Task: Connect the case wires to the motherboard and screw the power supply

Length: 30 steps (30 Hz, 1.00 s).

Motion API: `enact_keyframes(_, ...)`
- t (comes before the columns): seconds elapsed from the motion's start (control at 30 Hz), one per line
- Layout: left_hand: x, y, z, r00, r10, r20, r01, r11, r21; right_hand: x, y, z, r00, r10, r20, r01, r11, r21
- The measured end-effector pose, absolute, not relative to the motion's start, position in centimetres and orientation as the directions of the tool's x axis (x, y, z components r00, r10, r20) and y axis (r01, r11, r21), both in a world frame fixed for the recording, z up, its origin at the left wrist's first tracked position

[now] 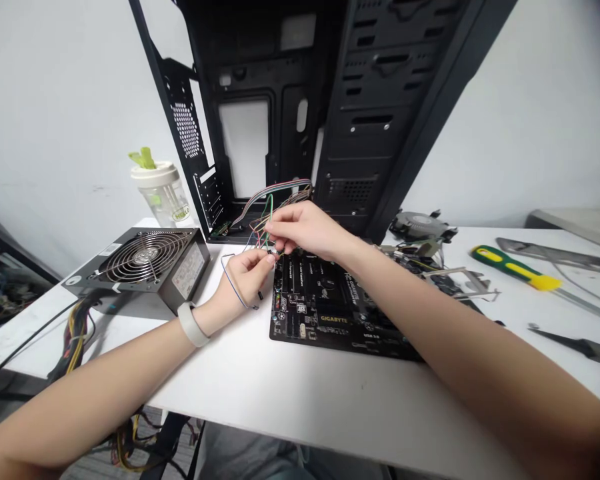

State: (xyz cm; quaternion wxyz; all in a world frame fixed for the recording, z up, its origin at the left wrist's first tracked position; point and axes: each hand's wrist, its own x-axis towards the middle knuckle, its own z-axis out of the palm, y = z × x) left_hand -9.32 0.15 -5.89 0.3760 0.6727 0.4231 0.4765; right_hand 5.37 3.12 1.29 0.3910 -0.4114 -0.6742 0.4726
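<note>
My left hand (244,275) is closed in a pinch on thin coloured wires (269,207) just left of a black motherboard (325,313) lying flat on the white table (300,393). A pale band sits on that wrist. My right hand (305,228) is above the board's far left corner, its fingers pinched on the same bundle of wires, which runs back into the open black computer case (330,107) standing behind. The small connector ends between my fingertips are hard to make out.
A power supply (145,263) with a fan grille and loose cables lies at the left, a clear bottle with a green lid (163,190) behind it. To the right lie a cooler fan (420,225), metal brackets, a green-and-yellow screwdriver (515,268) and pliers (580,345).
</note>
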Motion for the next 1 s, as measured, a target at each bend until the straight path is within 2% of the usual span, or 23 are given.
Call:
enact_keyframes(0.13,-9.3,0.0,-5.7,0.191,0.933,0.304,0.217,-0.342,0.914,5.4,3.1,1.1,-0.379,0.920,0.101,0.170,0.176,-0.970)
enact_keyframes(0.23,-9.4,0.0,-5.5,0.175,0.935,0.307,0.248,-0.344,0.906,5.7,3.1,1.1,-0.427,0.901,0.074,0.257,0.200,-0.946)
enact_keyframes(0.4,-9.5,-0.1,-5.4,0.147,0.939,0.310,0.309,-0.342,0.887,6.0,3.0,1.2,-0.510,0.860,0.007,0.529,0.321,-0.786)
enact_keyframes(0.6,-9.6,-0.2,-5.3,0.111,0.939,0.325,0.360,-0.342,0.868,5.4,2.6,1.2,-0.455,0.889,0.045,0.654,0.368,-0.661)
enact_keyframes(0.7,-9.5,-0.2,-5.3,0.122,0.944,0.306,0.332,-0.330,0.884,5.4,2.5,1.3,-0.451,0.892,0.032,0.615,0.337,-0.713)
enact_keyframes(0.83,-9.4,-0.3,-5.2,0.121,0.950,0.286,0.260,-0.309,0.915,5.9,3.0,1.1,-0.460,0.888,-0.005,0.433,0.219,-0.874)
enact_keyframes(1.0,-9.3,-0.7,-4.7,0.076,0.952,0.298,0.189,-0.307,0.933,6.6,3.9,0.5,-0.518,0.854,0.034,0.231,0.179,-0.957)
